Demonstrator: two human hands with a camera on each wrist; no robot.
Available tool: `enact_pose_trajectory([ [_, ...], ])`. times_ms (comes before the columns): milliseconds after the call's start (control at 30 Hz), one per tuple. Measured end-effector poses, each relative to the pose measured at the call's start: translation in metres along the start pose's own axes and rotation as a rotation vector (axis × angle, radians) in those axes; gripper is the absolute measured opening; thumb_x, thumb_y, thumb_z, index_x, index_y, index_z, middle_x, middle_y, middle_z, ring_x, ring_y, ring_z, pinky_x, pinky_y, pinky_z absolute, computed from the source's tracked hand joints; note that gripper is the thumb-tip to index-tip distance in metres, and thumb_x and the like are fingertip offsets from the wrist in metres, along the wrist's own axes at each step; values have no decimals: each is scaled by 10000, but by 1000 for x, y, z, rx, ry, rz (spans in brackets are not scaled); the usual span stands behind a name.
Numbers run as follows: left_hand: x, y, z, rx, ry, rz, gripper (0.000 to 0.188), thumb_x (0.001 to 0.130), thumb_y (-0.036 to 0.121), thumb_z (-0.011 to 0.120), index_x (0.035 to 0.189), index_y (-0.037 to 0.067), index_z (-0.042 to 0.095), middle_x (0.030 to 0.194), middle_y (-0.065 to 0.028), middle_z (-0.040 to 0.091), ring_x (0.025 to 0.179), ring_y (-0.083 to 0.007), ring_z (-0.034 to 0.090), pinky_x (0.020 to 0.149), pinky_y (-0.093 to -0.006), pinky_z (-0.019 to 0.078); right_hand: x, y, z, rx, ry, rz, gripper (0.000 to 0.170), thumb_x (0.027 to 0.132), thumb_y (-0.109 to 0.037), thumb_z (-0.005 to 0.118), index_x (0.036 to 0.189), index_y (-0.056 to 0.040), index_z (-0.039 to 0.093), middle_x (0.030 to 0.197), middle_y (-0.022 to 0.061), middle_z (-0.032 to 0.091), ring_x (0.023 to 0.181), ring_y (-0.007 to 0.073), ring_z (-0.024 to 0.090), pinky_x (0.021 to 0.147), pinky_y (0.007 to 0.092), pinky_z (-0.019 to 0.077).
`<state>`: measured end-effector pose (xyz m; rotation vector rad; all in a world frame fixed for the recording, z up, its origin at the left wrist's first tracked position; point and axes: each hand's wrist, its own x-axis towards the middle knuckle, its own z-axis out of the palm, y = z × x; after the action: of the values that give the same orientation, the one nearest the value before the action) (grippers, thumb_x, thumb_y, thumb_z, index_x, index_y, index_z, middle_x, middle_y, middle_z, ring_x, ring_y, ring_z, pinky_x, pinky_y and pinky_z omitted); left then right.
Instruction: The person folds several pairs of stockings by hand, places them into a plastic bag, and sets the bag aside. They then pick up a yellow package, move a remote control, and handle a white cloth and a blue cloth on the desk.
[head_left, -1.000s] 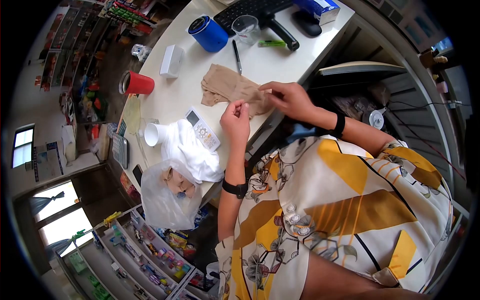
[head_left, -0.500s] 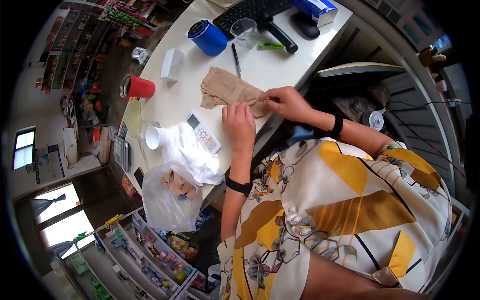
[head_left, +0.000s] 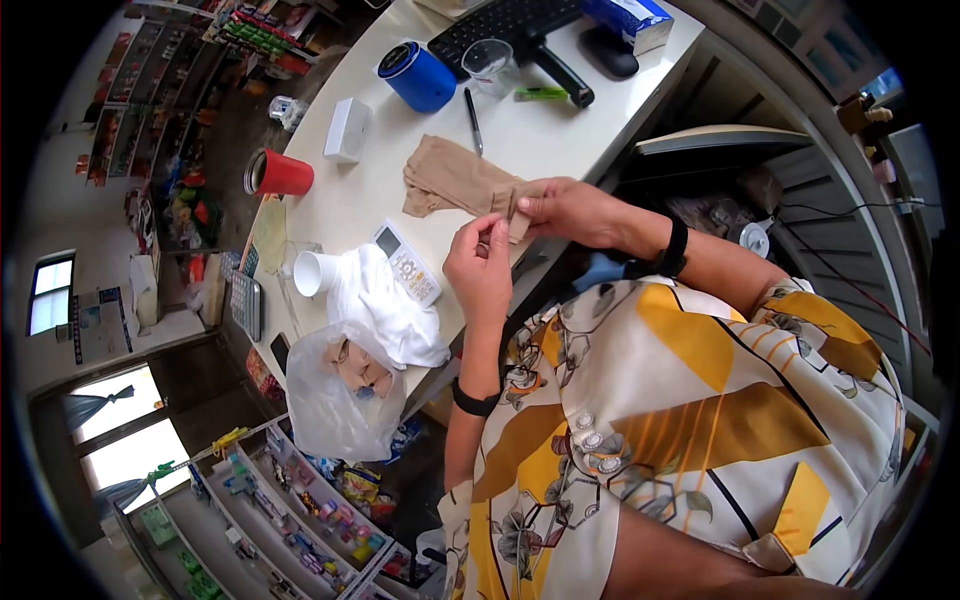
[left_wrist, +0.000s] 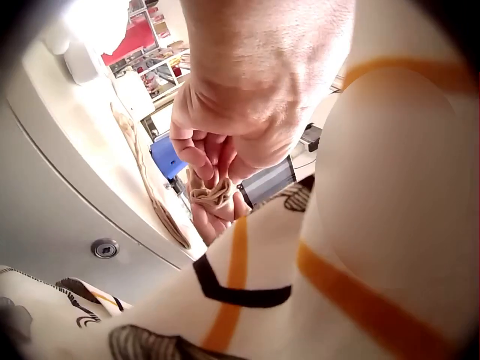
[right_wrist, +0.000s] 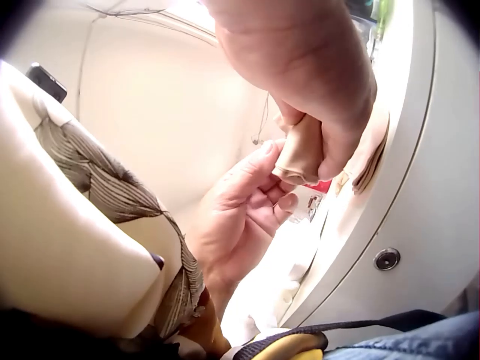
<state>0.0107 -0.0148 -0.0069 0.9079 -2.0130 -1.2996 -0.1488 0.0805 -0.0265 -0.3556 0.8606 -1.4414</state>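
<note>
My right hand (head_left: 580, 213) grips tan cloth (head_left: 450, 175) near the desk edge (head_left: 612, 122); whether my left hand (head_left: 478, 266) pinches, I can't tell.

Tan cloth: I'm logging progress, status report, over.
Right grip holding bunched tan cloth; left grip at its edge. More on table. Nothing visibly blocking.

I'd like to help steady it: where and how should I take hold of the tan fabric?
Probably the far end, coming from across the desk: there the tan fabric lies flat, its layered edge exposed for pinching, while the left hand and right hand are at the near end.
</note>
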Motion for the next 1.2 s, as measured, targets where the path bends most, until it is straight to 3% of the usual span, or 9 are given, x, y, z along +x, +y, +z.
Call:
enact_pose_trajectory([
  [133, 0, 12, -8, 45, 97, 65, 154, 874, 61, 723, 1017, 12, 696, 902, -71, 651, 741, -137, 601, 642, -293, 488, 1, 2, 0, 55, -38, -16, 325, 1040, -182, 537, 1320, -18, 555, 1214, 54, 664, 1071, 144, 650, 977, 305, 517],
  [233, 1, 20, -9, 254, 112, 288, 178, 835, 44, 739, 999, 6, 683, 924, -79, 638, 831, -205, 600, 724, -333, 490, -1, 1, 3, 73, -94, -43, 329, 1033, -158, 544, 1329, -17, 540, 1226, 59, 659, 1083, 151, 646, 991, 316, 511],
  [333, 1, 18, -5, 284, 162, 371, 183, 807, 36, 748, 975, 11, 680, 923, -87, 641, 873, -259, 587, 784, -369, 481, -2, 0, 7, 88, -110, -59, 332, 1026, -129, 547, 1335, -11, 527, 1253, 70, 644, 1115, 162, 631, 1012, 329, 499],
  [433, 2, 18, -2, 277, 214, 383, 168, 821, 62, 758, 973, 35, 692, 946, -50, 654, 810, -187, 571, 685, -313, 442, -3, 1, 6, 94, -96, -48, 332, 1025, -110, 541, 1339, -4, 521, 1280, 80, 628, 1148, 172, 613, 1032, 340, 483],
  [833, 0, 15, 0, 230, 169, 339, 165, 809, 47, 771, 935, 25, 666, 902, -55, 628, 786, -178, 564, 677, -300, 439, -6, 2, 7, 82, -106, -58, 330, 1019, -66, 528, 1344, -11, 524, 1267, 65, 626, 1152, 159, 603, 1040, 335, 474],
  [933, -1, 16, -1, 271, 166, 407, 166, 814, 63, 776, 919, 21, 655, 906, -58, 625, 789, -179, 564, 681, -303, 439, -7, 1, 9, 72, -104, -61, 326, 1020, -68, 528, 1342, -16, 528, 1264, 56, 626, 1144, 150, 603, 1033, 329, 479],
  [1033, -2, 21, 0, 228, 206, 391, 160, 802, 34, 760, 916, 21, 648, 918, -85, 612, 854, -251, 576, 739, -358, 466, -6, 2, 11, 75, -89, -66, 324, 1017, -66, 535, 1339, -33, 542, 1219, 39, 639, 1097, 136, 619, 1000, 316, 503],
  [1133, -1, 31, 1, 198, 243, 330, 151, 809, 81, 779, 907, 35, 673, 954, -62, 624, 842, -201, 574, 704, -320, 441, -6, 2, 12, 73, -87, -69, 318, 1016, -62, 534, 1333, -37, 551, 1194, 35, 646, 1078, 133, 628, 988, 310, 512],
  [1200, -1, 24, 0, 250, 232, 413, 148, 804, 71, 776, 913, 44, 680, 970, -67, 621, 857, -217, 578, 715, -337, 445, -5, 3, 13, 73, -104, -69, 318, 1016, -58, 528, 1333, -32, 545, 1210, 39, 640, 1094, 136, 621, 997, 313, 503],
])
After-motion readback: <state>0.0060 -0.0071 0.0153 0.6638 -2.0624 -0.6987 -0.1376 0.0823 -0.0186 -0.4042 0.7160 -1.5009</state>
